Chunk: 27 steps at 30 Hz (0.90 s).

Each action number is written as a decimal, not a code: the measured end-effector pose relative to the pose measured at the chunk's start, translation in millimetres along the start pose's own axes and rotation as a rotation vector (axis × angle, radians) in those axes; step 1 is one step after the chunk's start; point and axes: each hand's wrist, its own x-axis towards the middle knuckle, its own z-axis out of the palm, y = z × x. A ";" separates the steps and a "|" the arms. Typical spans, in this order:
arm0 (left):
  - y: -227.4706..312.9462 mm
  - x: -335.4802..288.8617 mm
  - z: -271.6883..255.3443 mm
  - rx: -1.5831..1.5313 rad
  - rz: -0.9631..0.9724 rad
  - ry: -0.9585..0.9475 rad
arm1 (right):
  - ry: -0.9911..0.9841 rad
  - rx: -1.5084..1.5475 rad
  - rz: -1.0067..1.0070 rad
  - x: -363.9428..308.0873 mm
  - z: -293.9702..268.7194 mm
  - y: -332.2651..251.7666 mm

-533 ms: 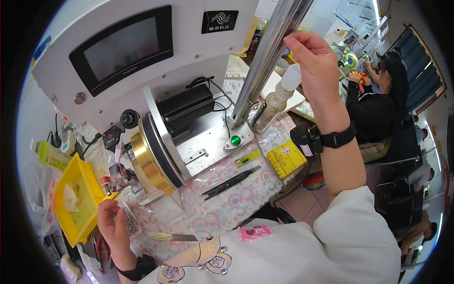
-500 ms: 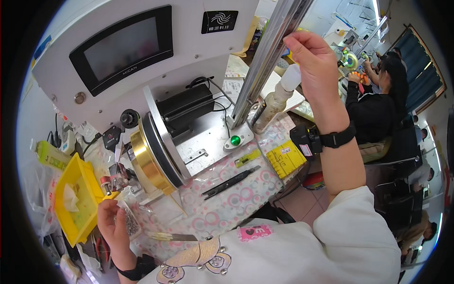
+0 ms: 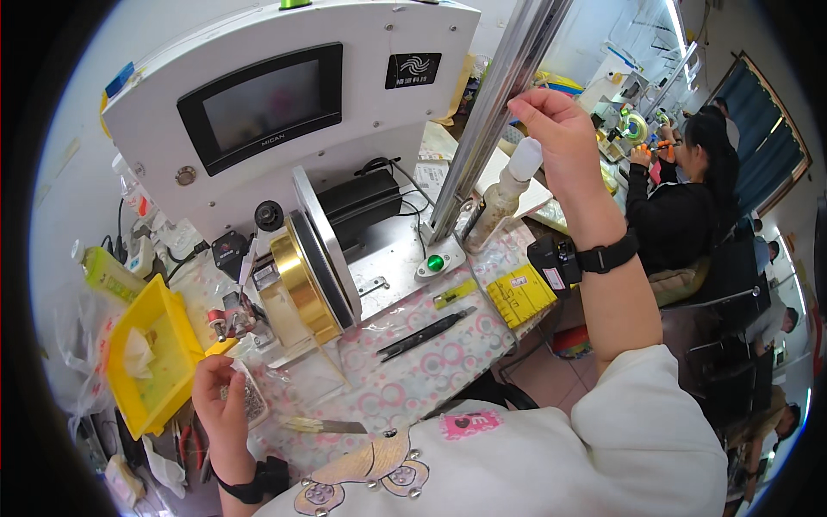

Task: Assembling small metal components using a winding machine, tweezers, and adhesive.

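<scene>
Smooth, mirror-bright gold drum (image 3: 307,293), round in shape. Beyond and right of the drum, straight grooved metal rail (image 3: 482,142), top end cut off by the picture edge. Left of the drum, moulded yellow plastic tray (image 3: 138,409). Nearer than the drum, small box (image 3: 251,401) of tiny shiny pieces, partly hidden behind left hand (image 3: 222,396), with fingers loosely bent. High right of the drum, right hand (image 3: 564,133) raised beside the rail, wrist bent, thumb and forefinger pinched. Cannot tell if anything thin within either hand's fingers.
</scene>
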 end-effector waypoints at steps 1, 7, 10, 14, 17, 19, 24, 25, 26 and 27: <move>1.5 -0.5 -0.4 -0.001 0.002 0.003 | -0.003 -0.006 0.018 -0.1 -0.7 -0.2; 9.5 -2.5 -0.6 -0.001 0.003 0.016 | 0.017 -0.036 0.073 -2.2 3.7 -8.7; 12.6 -2.4 0.8 0.001 0.012 0.019 | 0.016 -0.045 0.105 -0.9 3.1 -8.6; 14.7 0.1 2.5 0.041 0.021 0.012 | 0.003 -0.069 0.104 3.0 0.6 -6.8; 12.3 2.8 6.2 0.054 0.045 0.017 | -0.044 -0.113 0.129 7.5 -6.1 -9.5; 15.2 5.1 4.0 0.035 0.078 0.036 | -0.049 -0.121 0.130 0.4 -2.9 -16.6; 4.8 0.0 -6.2 0.103 0.165 0.144 | -0.280 -0.345 0.265 9.3 -34.2 -44.7; 9.8 -3.2 -13.5 0.146 0.113 0.126 | -0.391 -0.389 0.235 16.7 -39.1 -59.7; 4.2 -4.2 -12.6 0.127 0.095 0.160 | -0.389 -0.495 0.233 27.0 -49.5 -80.6; 10.2 -4.2 -11.8 0.096 0.109 0.177 | -0.397 -0.592 0.239 37.4 -58.6 -97.4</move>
